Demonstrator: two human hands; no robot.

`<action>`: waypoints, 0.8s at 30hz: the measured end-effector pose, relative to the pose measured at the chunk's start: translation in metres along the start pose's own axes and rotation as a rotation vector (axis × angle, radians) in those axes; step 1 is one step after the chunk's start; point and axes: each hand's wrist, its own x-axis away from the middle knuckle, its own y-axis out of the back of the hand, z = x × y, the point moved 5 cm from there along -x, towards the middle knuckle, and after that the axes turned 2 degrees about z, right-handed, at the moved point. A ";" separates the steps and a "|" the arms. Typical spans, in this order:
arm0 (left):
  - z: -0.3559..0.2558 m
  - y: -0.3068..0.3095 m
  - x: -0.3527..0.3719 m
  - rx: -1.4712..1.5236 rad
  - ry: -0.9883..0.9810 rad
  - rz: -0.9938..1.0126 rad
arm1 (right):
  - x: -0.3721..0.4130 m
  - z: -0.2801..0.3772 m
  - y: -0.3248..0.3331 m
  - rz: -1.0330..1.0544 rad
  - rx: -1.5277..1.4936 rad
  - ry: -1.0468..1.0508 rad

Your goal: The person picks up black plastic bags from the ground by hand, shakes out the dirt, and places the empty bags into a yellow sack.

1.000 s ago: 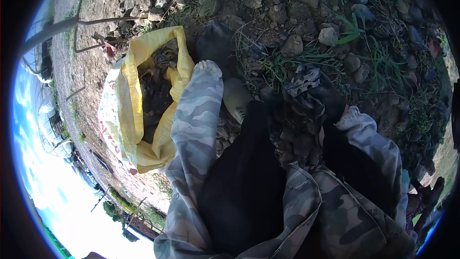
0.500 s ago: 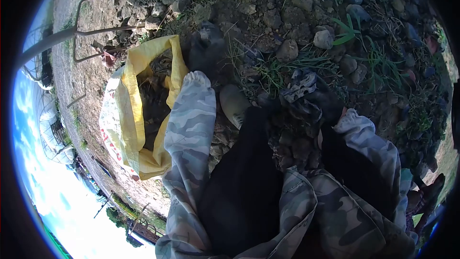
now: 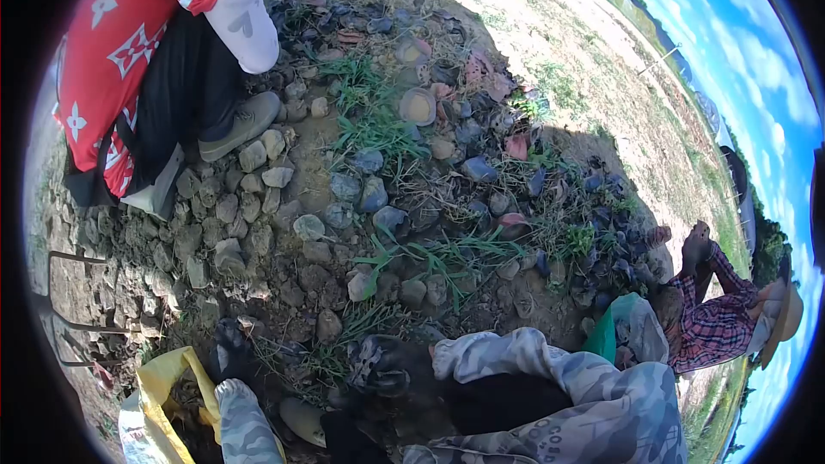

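Note:
My left hand point(image 3: 230, 351), in a dark glove below a camouflage sleeve point(image 3: 245, 421), reaches just past the mouth of a yellow-and-white sack point(image 3: 150, 404). Its fingers blend into the dark soil. Near the lower middle, my right hand point(image 3: 380, 366) wears a black-and-grey glove and is low over the ground by grass and stones. Its fingers look curled in; I cannot tell what they hold. Between the hands shows the rounded toe of a shoe point(image 3: 302, 421). Dark soil and litter fill part of the sack's open mouth.
A person in red point(image 3: 129, 51) crouches at the upper left by piled stones point(image 3: 228, 206). Another person in a plaid shirt point(image 3: 713, 326) sits at the right near a green-and-clear bag point(image 3: 632, 326). A metal fork's tines point(image 3: 77, 326) lie left. Small dark plant bags point(image 3: 481, 167) cluster ahead.
The view has swung to the right and up, bringing both people into sight. The sack and both hands now appear lower and further left in the view.

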 end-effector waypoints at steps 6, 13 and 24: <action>-0.020 0.010 0.018 0.338 0.179 0.004 | 0.000 0.008 -0.007 0.046 0.147 0.078; -0.081 0.048 0.043 0.166 0.251 0.003 | 0.006 0.001 -0.017 -0.078 -0.315 -0.179; -0.060 0.025 0.065 0.451 0.015 -0.491 | 0.005 0.001 -0.014 0.088 -0.005 -0.034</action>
